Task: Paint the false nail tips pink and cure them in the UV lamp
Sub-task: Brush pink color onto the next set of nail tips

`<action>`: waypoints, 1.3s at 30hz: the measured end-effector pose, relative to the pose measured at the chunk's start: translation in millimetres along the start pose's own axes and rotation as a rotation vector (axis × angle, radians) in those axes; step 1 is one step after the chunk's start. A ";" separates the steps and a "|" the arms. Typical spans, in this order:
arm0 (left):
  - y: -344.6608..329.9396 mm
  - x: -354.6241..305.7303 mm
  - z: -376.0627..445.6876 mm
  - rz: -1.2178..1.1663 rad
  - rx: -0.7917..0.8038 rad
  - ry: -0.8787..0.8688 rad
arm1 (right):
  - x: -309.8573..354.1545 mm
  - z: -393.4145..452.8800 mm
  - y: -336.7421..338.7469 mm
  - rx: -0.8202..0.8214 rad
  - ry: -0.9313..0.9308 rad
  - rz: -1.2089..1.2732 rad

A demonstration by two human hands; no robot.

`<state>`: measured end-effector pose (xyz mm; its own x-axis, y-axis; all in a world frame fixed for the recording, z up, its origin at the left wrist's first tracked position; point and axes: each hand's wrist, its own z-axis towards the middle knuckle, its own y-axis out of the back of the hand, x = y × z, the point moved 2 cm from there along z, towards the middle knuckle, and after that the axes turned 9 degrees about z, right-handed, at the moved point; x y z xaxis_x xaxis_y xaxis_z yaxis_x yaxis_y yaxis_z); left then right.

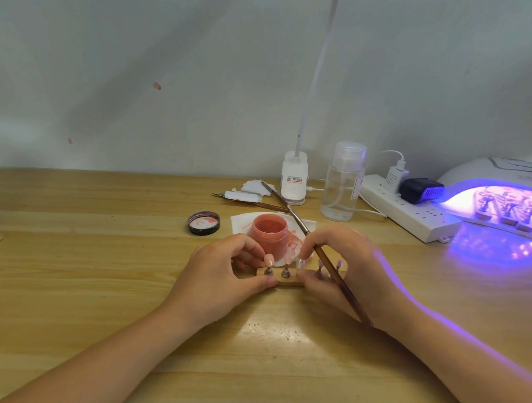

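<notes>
At frame centre, the left hand [222,269] pinched the small wooden nail-tip stand [287,280]; the right hand [345,269] gripped a thin brown brush [332,269]. The stand looked light and easily tipped, best held by its edges, clear of wet tips.

I see the nail stand [287,281] on the table [94,299] near centre, my left hand [222,273] at its left end and my right hand [344,276] at its right, the brush [338,278] lying across that hand. Just beyond the stand sits the open jar [269,235] on a tissue [241,223], its lid [203,223] to the left. Farther back stand a lamp base [294,181] and a bottle [343,184]; right of them runs a power strip [409,211], then the UV lamp [504,199] at far right with stands inside.
</notes>
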<state>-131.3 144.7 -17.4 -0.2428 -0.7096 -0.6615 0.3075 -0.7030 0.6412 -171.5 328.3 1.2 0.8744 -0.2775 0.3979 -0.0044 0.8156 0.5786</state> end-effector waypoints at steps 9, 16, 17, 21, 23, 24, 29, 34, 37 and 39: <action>8.8 -15.7 -6.0 0.090 -0.168 -0.190 | 17.6 3.0 -2.8 -0.198 -0.032 0.194; 9.9 -27.2 -9.9 0.099 -0.197 -0.468 | 28.7 4.2 -9.8 -0.217 -0.034 0.303; 10.0 -27.7 -9.8 0.075 -0.190 -0.466 | 28.8 3.7 -10.5 -0.217 -0.025 0.307; 11.3 -29.0 -8.9 0.013 -0.174 -0.454 | 29.5 3.3 -13.0 -0.212 -0.016 0.312; 11.3 -27.9 -8.5 -0.001 -0.184 -0.448 | 30.5 3.6 -14.1 -0.206 -0.017 0.300; 11.0 -26.9 -8.1 -0.011 -0.188 -0.435 | 30.8 4.1 -13.9 -0.202 -0.016 0.297; 12.9 -20.4 -6.5 -0.084 -0.212 -0.333 | 30.1 11.2 -3.2 -0.224 -0.077 0.322; 14.4 -18.7 -5.1 -0.130 -0.252 -0.211 | 24.1 22.1 4.5 -0.364 -0.199 0.530; 15.5 -17.6 -3.9 -0.133 -0.277 -0.168 | 17.3 38.8 5.6 -0.392 -0.315 0.569; 16.0 -15.7 -3.5 -0.145 -0.292 -0.159 | 11.6 51.7 6.0 -0.377 -0.370 0.534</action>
<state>-119.4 144.8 1.9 -0.4365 -0.6181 -0.6538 0.5033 -0.7701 0.3920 -186.5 303.8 46.1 0.5797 0.1061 0.8079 -0.1578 0.9873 -0.0164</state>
